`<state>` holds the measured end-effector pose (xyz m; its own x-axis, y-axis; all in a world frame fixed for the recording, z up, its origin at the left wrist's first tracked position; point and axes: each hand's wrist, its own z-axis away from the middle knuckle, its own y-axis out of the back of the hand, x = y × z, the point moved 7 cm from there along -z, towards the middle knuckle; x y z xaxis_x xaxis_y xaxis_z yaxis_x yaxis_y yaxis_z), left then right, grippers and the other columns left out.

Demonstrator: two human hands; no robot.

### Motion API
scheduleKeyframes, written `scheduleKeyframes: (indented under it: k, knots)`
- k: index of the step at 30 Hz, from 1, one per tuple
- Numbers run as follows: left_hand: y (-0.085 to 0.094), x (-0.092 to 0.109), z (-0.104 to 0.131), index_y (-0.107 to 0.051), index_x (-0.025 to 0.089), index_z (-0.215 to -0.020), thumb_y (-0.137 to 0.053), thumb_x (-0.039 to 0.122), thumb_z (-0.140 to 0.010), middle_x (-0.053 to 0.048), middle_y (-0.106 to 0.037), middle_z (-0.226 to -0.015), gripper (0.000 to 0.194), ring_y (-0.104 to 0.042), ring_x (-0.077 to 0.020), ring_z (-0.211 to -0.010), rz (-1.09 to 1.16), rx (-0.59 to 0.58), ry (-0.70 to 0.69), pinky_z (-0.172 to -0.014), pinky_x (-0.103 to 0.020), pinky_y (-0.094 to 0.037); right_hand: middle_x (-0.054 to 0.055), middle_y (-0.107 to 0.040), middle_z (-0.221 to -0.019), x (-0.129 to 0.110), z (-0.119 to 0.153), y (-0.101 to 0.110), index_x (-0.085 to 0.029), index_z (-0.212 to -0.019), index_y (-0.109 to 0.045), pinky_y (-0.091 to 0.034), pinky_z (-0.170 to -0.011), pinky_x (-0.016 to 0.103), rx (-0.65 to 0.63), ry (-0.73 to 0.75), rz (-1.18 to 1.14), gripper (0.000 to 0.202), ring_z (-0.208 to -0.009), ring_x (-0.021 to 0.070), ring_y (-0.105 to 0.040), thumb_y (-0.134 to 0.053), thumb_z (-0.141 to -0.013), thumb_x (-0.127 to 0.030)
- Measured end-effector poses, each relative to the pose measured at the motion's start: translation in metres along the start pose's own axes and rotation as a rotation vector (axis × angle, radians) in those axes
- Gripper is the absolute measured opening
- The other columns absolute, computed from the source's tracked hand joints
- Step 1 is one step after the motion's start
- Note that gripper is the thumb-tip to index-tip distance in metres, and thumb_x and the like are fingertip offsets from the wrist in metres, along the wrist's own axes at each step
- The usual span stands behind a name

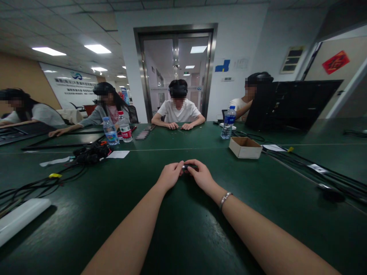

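Observation:
Close together over the green table (114, 214), both hands meet at a small dark, slim object (189, 166) with a silvery part near its left end. Its exact kind is too small to tell. My left hand (171, 175) is closed, thumb and fingers pinching the silvery end. Around the dark right part, my right hand (203, 176) curls its fingers and thumb, hiding some of it. A silver bracelet (225, 200) circles my right wrist.
An open cardboard box (245, 149) and a water bottle (228, 123) stand ahead right, near a monitor (289, 105). Two bottles (125, 128), black cables (31, 191) and a white device (23, 219) are at left. Several people wearing headsets sit around the table, one directly opposite (179, 109).

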<state>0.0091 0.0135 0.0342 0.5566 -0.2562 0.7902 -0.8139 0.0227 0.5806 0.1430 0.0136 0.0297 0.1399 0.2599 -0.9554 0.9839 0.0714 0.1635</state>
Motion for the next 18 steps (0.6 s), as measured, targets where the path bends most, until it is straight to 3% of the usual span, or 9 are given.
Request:
scheduleKeyframes:
  k: [18]
  knots:
    - [0.0027,0.0005,0.0,-0.062,0.017,-0.065,-0.024,0.068,-0.082,-0.005,-0.065,-0.068,0.066,-0.058,-0.0187,-0.064,-0.045,0.034,0.036,-0.063,-0.028,-0.037,0.003,-0.065,-0.091,-0.0008,-0.0004,-0.001,-0.017,-0.093,-0.062,-0.051,-0.072,0.029,-0.005,-0.005,-0.023,0.02,-0.073,0.0127,-0.062,-0.055,-0.074,-0.017]
